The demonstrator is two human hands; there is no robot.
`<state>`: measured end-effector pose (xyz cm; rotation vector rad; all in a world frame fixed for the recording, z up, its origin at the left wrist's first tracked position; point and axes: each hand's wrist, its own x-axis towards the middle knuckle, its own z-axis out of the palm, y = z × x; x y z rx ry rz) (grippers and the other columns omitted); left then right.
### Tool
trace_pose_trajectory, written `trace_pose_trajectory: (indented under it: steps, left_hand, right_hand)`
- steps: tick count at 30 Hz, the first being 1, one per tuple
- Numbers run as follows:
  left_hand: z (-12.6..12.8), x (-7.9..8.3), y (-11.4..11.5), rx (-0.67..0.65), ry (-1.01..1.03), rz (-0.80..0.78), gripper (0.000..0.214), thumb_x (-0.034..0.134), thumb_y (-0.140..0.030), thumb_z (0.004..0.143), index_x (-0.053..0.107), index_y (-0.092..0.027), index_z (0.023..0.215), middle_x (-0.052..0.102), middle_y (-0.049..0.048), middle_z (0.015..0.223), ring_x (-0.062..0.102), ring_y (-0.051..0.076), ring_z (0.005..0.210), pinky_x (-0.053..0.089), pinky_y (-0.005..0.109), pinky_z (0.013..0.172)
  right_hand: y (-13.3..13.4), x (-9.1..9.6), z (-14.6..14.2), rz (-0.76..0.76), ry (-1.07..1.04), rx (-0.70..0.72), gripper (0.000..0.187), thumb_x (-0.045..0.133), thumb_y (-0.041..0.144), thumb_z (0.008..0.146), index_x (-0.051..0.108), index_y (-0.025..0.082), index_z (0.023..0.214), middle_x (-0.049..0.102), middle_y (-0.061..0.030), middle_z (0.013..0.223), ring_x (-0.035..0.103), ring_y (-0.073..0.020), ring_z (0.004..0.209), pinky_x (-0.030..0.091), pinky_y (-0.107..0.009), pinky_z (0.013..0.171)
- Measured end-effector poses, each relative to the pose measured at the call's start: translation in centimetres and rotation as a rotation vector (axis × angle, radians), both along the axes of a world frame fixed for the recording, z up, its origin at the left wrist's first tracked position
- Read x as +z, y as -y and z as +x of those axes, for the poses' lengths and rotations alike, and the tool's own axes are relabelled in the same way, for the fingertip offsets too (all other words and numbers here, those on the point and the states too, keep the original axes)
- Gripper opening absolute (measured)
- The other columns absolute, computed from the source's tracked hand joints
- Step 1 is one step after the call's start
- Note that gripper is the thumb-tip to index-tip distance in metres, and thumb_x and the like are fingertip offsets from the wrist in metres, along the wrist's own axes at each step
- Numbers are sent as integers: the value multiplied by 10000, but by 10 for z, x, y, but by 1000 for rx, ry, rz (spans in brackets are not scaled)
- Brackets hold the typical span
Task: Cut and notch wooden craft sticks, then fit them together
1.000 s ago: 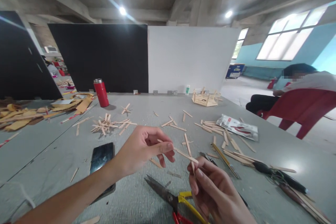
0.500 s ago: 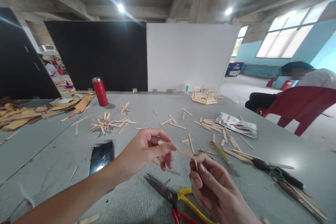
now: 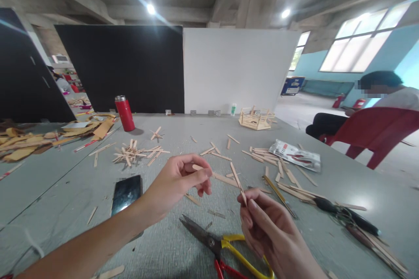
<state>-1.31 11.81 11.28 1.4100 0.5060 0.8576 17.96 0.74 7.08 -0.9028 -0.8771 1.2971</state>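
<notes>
My left hand [image 3: 178, 182] is raised over the grey table [image 3: 52, 183], its thumb and forefinger pinched on a flat wooden stick [image 3: 220, 177] that points to the right. My right hand [image 3: 268, 229] is closed on a second wooden stick [image 3: 238, 182], which stands slanted up and to the left. The two sticks lie close together, tips a little apart. Yellow-and-red-handled scissors [image 3: 225, 246] lie on the table just below both hands.
A black phone [image 3: 126, 192] lies left of the hands. Loose sticks are scattered in piles [image 3: 134, 154] and at the right [image 3: 278, 170], with a plastic packet [image 3: 296, 154], a red flask [image 3: 124, 113], a small stick-built frame [image 3: 255, 119] and cardboard scraps [image 3: 22, 144]. A person sits on a red chair [image 3: 376, 133] at the right.
The two sticks were crossed and touching; now they have separated slightly. My left hand has lifted a little with its stick, and my right hand's stick has tilted more upright.
</notes>
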Motion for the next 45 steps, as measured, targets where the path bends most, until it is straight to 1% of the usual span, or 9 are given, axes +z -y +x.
trace_pose_trajectory:
  steps: [3, 7, 11, 19, 23, 27, 32, 37, 45]
  left_hand:
    - [0, 0, 0, -22, -17, 58, 162, 735, -314, 922, 680, -162, 911, 739, 27, 705, 663, 125, 658, 499, 239, 635]
    - [-1, 2, -2, -34, -35, 125, 142, 740, -279, 920, 672, -156, 895, 787, 59, 779, 688, 122, 681, 516, 224, 645]
    - [0, 0, -3, -37, -18, 152, 131, 747, -254, 912, 656, -161, 898, 797, 56, 824, 718, 127, 737, 535, 221, 675]
    - [1, -5, -2, -64, -28, 151, 120, 733, -246, 919, 650, -162, 896, 794, 57, 827, 721, 134, 736, 551, 231, 666]
    - [0, -5, 3, -80, -63, 155, 125, 734, -264, 922, 662, -161, 927, 790, 69, 861, 730, 162, 783, 567, 267, 698]
    - [3, -5, 11, -123, -81, 142, 132, 724, -279, 932, 656, -165, 936, 785, 73, 873, 724, 157, 785, 548, 261, 705]
    - [6, -4, 18, -168, -113, 117, 206, 710, -360, 944, 658, -169, 1002, 767, 67, 852, 711, 158, 764, 537, 270, 698]
    - [5, -1, 21, -168, -128, 143, 170, 682, -321, 964, 692, -152, 963, 739, 54, 832, 693, 148, 757, 527, 264, 699]
    - [6, -3, 22, -193, -95, 119, 176, 664, -306, 976, 694, -135, 1008, 720, 58, 811, 674, 142, 732, 528, 261, 678]
  right_hand:
    - [-1, 0, 0, -2, -2, -9, 221, 726, 426, 920, 679, 215, 968, 521, 42, 669, 377, -34, 481, 326, -138, 427]
    - [-1, 3, 0, 4, -15, -31, 223, 728, 436, 913, 686, 221, 951, 498, 52, 654, 361, -26, 455, 302, -140, 416]
    - [-2, 6, 0, 1, -21, -23, 214, 718, 424, 923, 686, 212, 922, 485, 52, 652, 343, -24, 461, 294, -136, 423]
    - [0, 1, 0, 0, 8, 8, 224, 700, 440, 936, 675, 218, 953, 498, 45, 674, 331, -34, 492, 316, -126, 435]
    - [0, -3, 2, -10, 38, 43, 223, 682, 430, 952, 668, 207, 958, 492, 45, 671, 322, -38, 494, 329, -127, 426]
    - [-1, -7, 3, -9, 59, 71, 223, 683, 414, 955, 680, 192, 934, 513, 36, 673, 341, -33, 493, 332, -117, 423]
    - [0, -5, 0, -24, 53, 93, 222, 684, 421, 954, 693, 199, 961, 531, 31, 685, 351, -26, 500, 351, -102, 442]
    - [1, -1, -3, -31, 59, 123, 236, 692, 448, 941, 690, 213, 952, 527, 39, 676, 351, -15, 463, 337, -100, 425]
    - [0, 0, -3, -36, 53, 138, 237, 661, 428, 966, 679, 195, 927, 506, 42, 676, 320, -17, 470, 310, -98, 415]
